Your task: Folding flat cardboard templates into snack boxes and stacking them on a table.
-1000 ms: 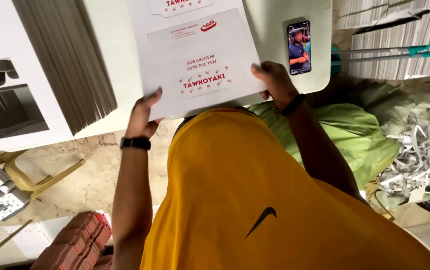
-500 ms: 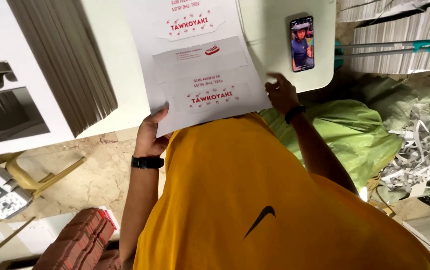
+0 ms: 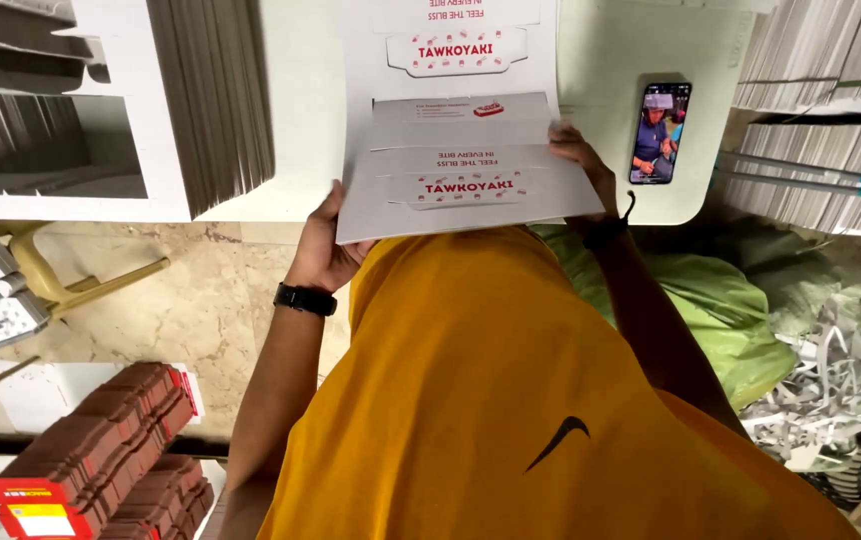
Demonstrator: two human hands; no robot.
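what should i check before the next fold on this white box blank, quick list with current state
1. Left hand grips the near left corner of the white carton blank: ok.
2. Right hand rests on the blank's right edge: ok.
3. Near panel lifted off the white table: ok.
4. Phone lies apart from the blank: ok.
5. Stack of flat cartons stands apart from the blank's left edge: ok.
6. Creases aligned: cannot tell.
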